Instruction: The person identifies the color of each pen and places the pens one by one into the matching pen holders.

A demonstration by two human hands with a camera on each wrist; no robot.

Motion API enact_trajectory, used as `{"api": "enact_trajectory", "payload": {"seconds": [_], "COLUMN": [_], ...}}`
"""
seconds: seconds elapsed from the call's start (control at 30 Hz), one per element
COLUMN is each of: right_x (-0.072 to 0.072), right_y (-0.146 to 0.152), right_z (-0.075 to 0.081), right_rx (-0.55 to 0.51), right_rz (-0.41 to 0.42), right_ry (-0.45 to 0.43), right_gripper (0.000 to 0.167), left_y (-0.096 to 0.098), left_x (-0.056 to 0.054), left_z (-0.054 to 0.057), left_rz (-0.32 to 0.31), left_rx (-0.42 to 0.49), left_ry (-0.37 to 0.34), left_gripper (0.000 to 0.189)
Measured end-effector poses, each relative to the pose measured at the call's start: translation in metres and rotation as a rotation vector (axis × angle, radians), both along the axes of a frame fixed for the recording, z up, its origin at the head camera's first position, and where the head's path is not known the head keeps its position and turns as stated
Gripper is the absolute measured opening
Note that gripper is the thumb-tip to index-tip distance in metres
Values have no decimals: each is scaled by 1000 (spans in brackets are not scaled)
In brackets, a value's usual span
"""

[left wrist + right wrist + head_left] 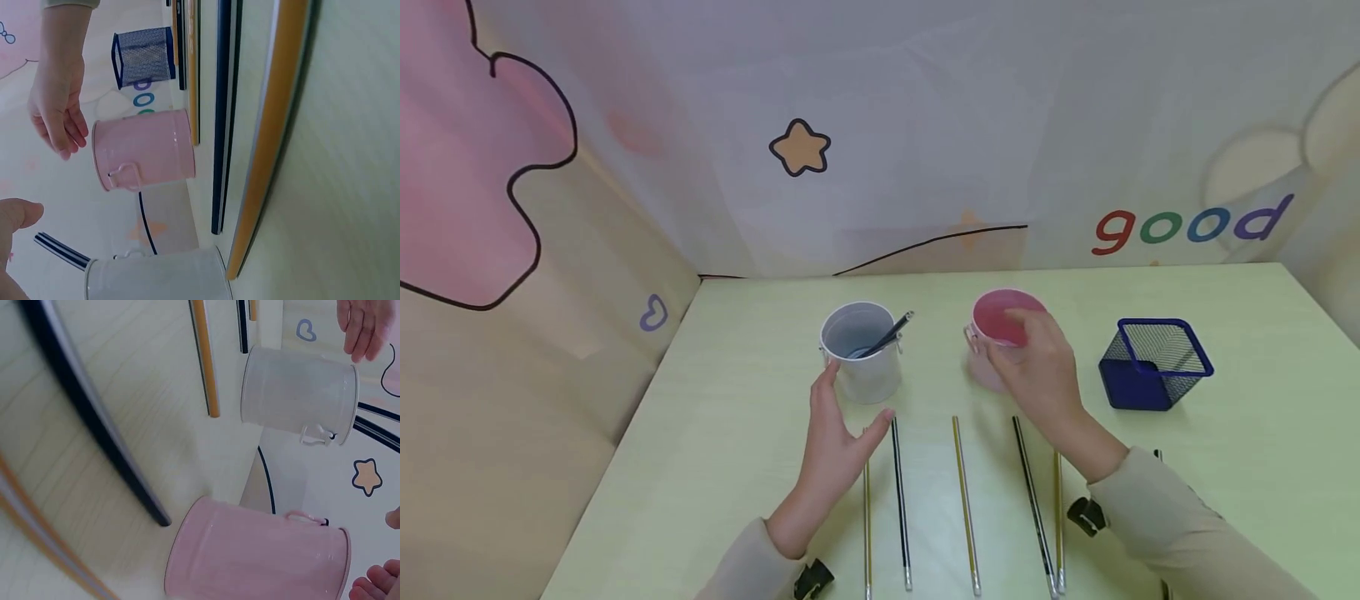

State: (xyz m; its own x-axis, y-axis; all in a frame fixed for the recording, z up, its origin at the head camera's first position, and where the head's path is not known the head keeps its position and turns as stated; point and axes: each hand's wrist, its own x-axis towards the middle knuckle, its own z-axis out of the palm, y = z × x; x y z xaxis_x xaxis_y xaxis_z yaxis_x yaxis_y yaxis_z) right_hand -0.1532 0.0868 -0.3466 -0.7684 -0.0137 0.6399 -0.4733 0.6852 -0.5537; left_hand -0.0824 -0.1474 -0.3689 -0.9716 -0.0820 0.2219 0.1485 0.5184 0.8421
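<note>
Here, pale tabletop [700, 467], printed backdrop [925, 167] — left fingers [824, 392] wide, right fingers [1036, 325] loosely apart.

On table [760, 467]: left bucket [868, 383], pencils [887, 335] inside; middle bucket [996, 317], to its right; basket [1131, 385], farther right. Before the buckets: loose pencils [966, 502], side by side in a row. Behind the table: backdrop [925, 167].

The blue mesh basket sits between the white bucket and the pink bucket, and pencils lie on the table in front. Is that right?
Not quite. The head view shows the blue mesh basket to the right of the pink bucket, not between it and the white bucket. Pencils do lie on the table in front.
</note>
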Motion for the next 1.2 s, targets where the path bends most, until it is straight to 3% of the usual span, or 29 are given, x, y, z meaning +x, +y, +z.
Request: {"api": "enact_trajectory", "payload": {"seconds": [0.27, 0.63, 0.83, 1.03, 1.2], "right_x": [-1, 4, 8, 10, 13], "right_y": [14, 37, 48, 60, 72], "right_z": [4, 3, 5, 4, 3], "right_rx": [22, -22, -24, -9, -4], "right_rz": [-49, -115, -151, -213, -274], "right_ry": [13, -80, -104, -109, -128], "right_gripper": [36, 45, 48, 52, 55], "left_y": [4, 7, 10, 10, 10], "left_x": [8, 21, 27, 30, 31], "left_z": [0, 1, 4, 0, -3], "left_rz": [-41, -46, -35, -41, -46], "left_rx": [41, -43, -92, -174, -198], "left_ry": [-65, -96, -53, 4, -16], "left_gripper": [76, 61, 48, 35, 31]}}
